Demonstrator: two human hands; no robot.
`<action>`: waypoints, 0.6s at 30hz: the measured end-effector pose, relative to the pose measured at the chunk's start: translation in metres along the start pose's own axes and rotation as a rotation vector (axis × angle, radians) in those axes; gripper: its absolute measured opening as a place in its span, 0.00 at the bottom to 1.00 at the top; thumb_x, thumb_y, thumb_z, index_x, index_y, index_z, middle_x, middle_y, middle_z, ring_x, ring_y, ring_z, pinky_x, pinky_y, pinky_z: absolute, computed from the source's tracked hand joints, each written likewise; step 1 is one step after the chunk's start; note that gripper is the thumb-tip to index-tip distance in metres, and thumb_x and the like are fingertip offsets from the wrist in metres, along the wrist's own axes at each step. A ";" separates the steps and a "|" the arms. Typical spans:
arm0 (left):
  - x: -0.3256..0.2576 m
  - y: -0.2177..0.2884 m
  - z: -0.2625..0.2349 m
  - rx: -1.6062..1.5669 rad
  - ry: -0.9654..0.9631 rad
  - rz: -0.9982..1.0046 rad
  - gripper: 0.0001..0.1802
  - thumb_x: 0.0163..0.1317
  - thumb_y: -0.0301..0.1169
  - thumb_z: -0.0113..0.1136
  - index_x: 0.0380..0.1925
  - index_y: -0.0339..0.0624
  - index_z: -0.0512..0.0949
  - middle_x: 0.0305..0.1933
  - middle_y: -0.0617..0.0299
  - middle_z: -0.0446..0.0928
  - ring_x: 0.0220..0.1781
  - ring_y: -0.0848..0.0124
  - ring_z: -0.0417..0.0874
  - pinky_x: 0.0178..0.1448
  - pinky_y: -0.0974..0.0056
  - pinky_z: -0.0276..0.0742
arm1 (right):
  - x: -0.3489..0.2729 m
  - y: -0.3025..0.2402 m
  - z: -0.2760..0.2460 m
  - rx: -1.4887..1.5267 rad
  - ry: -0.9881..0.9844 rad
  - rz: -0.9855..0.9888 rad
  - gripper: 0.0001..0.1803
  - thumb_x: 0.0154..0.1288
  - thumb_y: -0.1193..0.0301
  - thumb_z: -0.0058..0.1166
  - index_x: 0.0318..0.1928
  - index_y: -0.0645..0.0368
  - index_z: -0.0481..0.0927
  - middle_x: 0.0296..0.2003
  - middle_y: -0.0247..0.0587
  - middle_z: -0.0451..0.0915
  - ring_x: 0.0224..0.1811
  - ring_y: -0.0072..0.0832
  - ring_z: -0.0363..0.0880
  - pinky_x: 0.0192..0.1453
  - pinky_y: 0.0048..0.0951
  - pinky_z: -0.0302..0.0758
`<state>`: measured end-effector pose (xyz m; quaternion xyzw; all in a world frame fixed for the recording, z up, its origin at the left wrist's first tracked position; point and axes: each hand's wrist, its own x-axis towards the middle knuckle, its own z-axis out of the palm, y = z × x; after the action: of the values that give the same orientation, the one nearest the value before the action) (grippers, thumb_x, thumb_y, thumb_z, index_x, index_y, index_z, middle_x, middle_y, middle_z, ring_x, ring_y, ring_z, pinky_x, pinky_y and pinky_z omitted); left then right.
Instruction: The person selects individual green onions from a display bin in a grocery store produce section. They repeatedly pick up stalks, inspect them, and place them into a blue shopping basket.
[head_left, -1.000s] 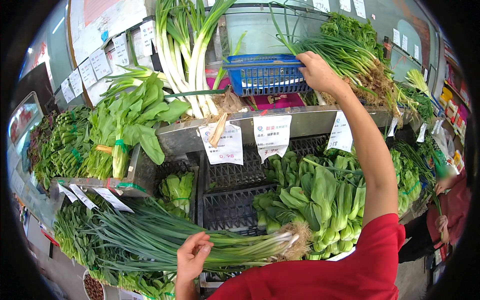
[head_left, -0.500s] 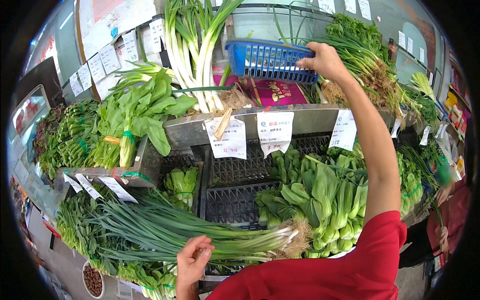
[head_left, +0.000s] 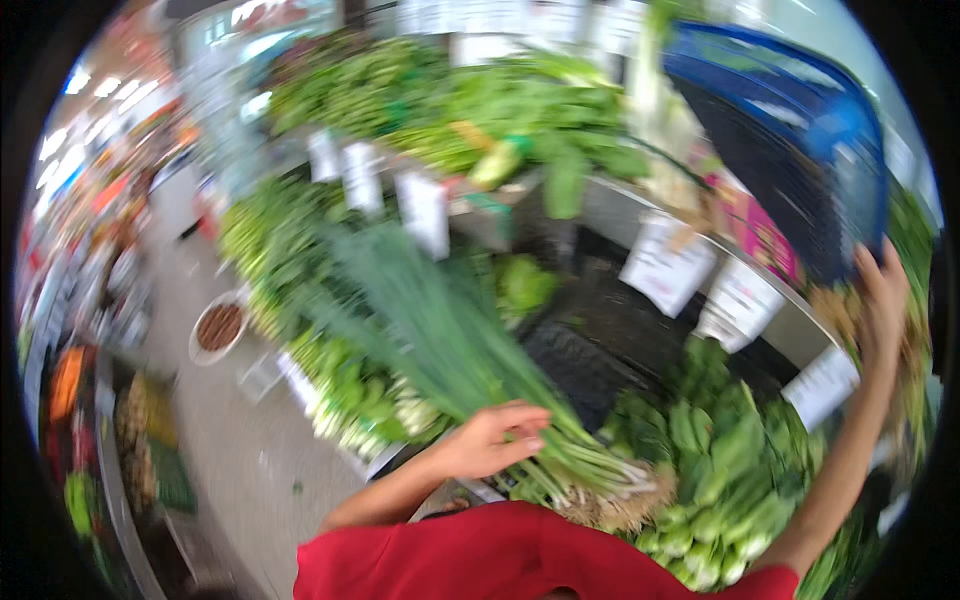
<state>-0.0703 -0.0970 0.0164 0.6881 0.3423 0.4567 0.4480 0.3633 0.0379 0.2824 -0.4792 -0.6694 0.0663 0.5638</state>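
Observation:
My right hand [head_left: 880, 300], stretched out to the far right, grips the lower edge of a blue plastic basket [head_left: 862, 165]. The basket is tilted up on the upper shelf so that its dark inside shows, smeared by motion. Below and to the left, a large bunch of green onions [head_left: 440, 320] lies slantwise over the lower display, its roots toward me. My left hand [head_left: 492, 438] is at the near side of the stalks, holding nothing, fingers loosely curved and apart. Whether it touches the onions I cannot tell.
Bok choy [head_left: 715, 480] is heaped right of the onion roots, beside black crates [head_left: 575, 365]. Price cards [head_left: 670, 262] hang from the metal shelf edge. Leafy greens [head_left: 570, 130] fill the upper left shelf. A white bucket [head_left: 196, 345] of brown goods stands on the floor.
The view has swung left, bringing in the aisle and floor. The basket has tipped up, turning its inside toward me, still in my right hand. My left hand stays near the onion stalks.

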 end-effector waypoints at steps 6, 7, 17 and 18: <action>-0.028 0.012 0.005 0.030 0.009 -0.062 0.20 0.61 0.30 0.57 0.53 0.35 0.71 0.45 0.57 0.75 0.41 0.72 0.77 0.45 0.68 0.73 | -0.039 -0.014 -0.008 -0.211 0.004 -0.307 0.20 0.65 0.66 0.52 0.53 0.64 0.71 0.41 0.34 0.75 0.42 0.21 0.72 0.51 0.23 0.66; -0.034 0.010 0.006 0.042 0.030 -0.055 0.20 0.61 0.30 0.57 0.53 0.35 0.71 0.45 0.56 0.75 0.41 0.72 0.77 0.45 0.68 0.73 | -0.044 -0.015 0.002 -0.200 0.003 -0.319 0.20 0.65 0.67 0.52 0.54 0.64 0.70 0.42 0.34 0.76 0.43 0.22 0.72 0.52 0.23 0.66; -0.054 -0.001 -0.003 -0.020 0.028 -0.075 0.20 0.62 0.29 0.57 0.53 0.33 0.70 0.44 0.58 0.74 0.41 0.73 0.76 0.46 0.67 0.73 | -0.142 -0.059 0.043 -0.333 -0.134 -0.657 0.14 0.54 0.86 0.48 0.41 0.66 0.65 0.42 0.44 0.64 0.45 0.36 0.63 0.55 0.26 0.58; -0.053 -0.003 -0.005 -0.034 0.009 -0.060 0.20 0.62 0.29 0.56 0.52 0.33 0.70 0.44 0.58 0.74 0.41 0.73 0.76 0.46 0.67 0.73 | -0.153 -0.062 0.042 -0.354 -0.121 -0.651 0.14 0.54 0.88 0.47 0.42 0.66 0.65 0.42 0.46 0.64 0.45 0.39 0.63 0.56 0.29 0.57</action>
<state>-0.0932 -0.1406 -0.0027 0.6677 0.3568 0.4522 0.4716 0.2796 -0.0858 0.2010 -0.3265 -0.8199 -0.2052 0.4231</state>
